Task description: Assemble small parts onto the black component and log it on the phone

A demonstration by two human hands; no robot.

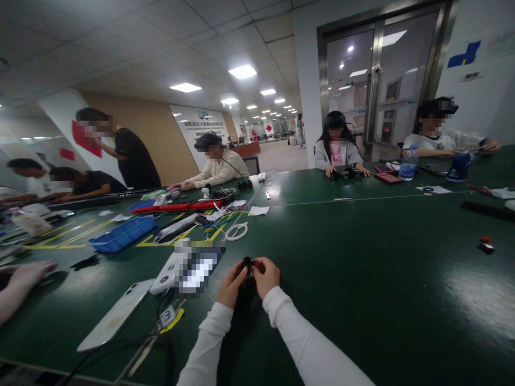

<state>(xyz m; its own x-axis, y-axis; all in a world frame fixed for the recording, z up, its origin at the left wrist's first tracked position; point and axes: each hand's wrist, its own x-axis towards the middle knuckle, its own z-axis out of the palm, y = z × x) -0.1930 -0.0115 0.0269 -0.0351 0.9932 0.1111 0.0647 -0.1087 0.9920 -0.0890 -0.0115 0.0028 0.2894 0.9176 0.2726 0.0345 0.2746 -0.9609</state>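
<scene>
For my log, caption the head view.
Left hand and right hand hold a black object over a green table.

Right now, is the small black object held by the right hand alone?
No, the left hand and the right hand both hold the small black object over the dark green table.

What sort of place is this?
Probably an office workroom: a big green table bears a blue plastic tray among other items, and a lettered sign with a logo shows beyond it.
</scene>
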